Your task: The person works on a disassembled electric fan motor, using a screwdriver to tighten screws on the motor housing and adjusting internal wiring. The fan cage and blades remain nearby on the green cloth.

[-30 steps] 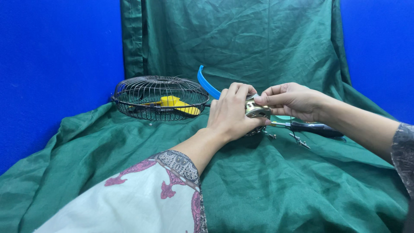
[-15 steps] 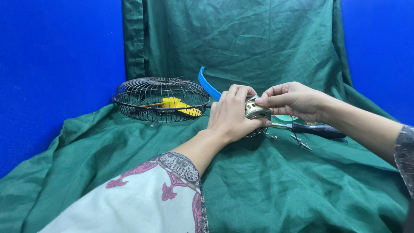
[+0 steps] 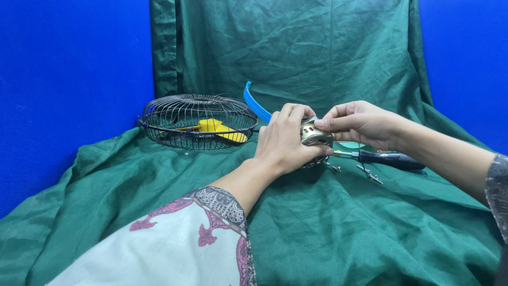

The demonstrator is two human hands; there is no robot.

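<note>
Here your left hand cups the small metal motor housing from the left; your right hand pinches its top edge, probably a fitting, above the screwdriver.

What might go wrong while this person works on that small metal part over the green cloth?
The small metal motor is gripped between the left hand and right hand above rumpled green cloth; if it slips, it may roll into the folds. The small metal clips lying loose beside the black-handled screwdriver could likewise get lost in the creases.
</note>
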